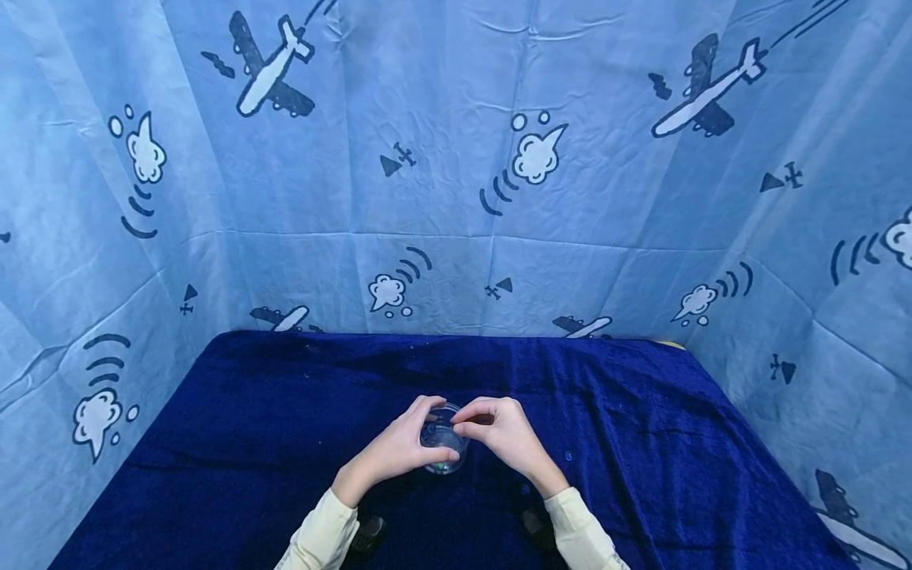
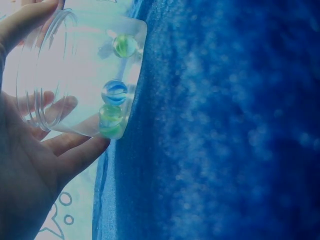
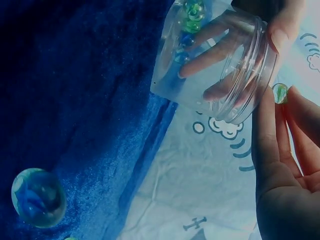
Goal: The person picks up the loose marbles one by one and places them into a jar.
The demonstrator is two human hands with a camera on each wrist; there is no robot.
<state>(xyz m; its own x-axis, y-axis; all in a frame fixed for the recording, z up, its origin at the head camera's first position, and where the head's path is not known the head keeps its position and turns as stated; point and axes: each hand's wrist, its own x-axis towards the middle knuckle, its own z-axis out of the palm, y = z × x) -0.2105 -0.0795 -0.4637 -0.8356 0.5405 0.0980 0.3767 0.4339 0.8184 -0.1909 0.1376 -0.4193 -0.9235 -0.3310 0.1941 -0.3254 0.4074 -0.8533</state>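
A clear jar (image 1: 445,437) with a threaded, open mouth is held upright by my left hand (image 1: 402,445), fingers and thumb curled round its side. Inside it, on the bottom, lie a green-streaked marble (image 2: 125,46), a blue-streaked marble (image 2: 115,93) and further green ones (image 2: 111,116). Just at the jar's rim, my right hand (image 1: 504,429) pinches a green-streaked marble (image 3: 280,93) between thumb and forefinger. Whether the jar's base touches the cloth, I cannot tell.
Dark blue velvet cloth (image 1: 285,427) covers the table. To the right of my hands lie loose marbles, one blue marble (image 1: 568,456) and another marble (image 1: 525,489) near my right wrist. Light blue curtains (image 1: 442,190) with printed planes stand behind and at both sides.
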